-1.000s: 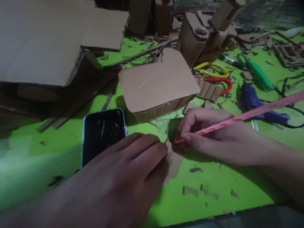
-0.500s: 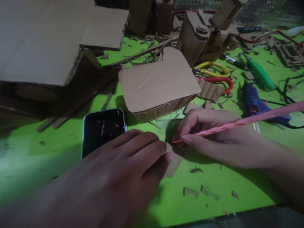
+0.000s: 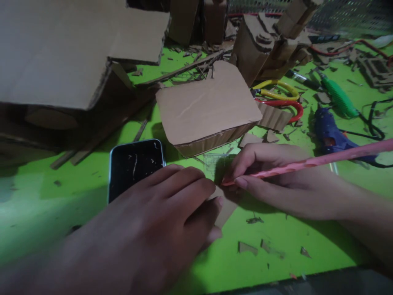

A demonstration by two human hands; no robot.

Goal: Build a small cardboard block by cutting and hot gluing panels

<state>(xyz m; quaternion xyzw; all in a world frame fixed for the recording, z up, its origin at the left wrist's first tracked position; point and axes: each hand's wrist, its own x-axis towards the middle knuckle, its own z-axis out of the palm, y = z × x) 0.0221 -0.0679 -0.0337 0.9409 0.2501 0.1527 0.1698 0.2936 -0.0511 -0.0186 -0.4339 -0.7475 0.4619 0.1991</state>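
Note:
My right hand point(image 3: 276, 180) pinches a long pink pencil point(image 3: 319, 159), its tip down on a small cardboard piece point(image 3: 226, 209) lying on the green mat. My left hand point(image 3: 159, 229) lies flat with fingers together, pressing on that same cardboard piece and on a small clear ruler point(image 3: 215, 164) at its far edge. The fingertips of both hands nearly meet over the piece, most of which is hidden under my left hand.
A black phone point(image 3: 135, 166) lies just left of my hands. A rounded cardboard box point(image 3: 205, 110) stands behind them. Scissors with yellow and red handles point(image 3: 282, 98), a blue glue gun point(image 3: 334, 135), a green tool point(image 3: 337, 96), large cardboard sheets point(image 3: 61, 53) and scraps lie around.
The pencil's far end has dropped a little and the tip has crept slightly along the cardboard. My left hand has stayed pressed down; the view shifted slightly.

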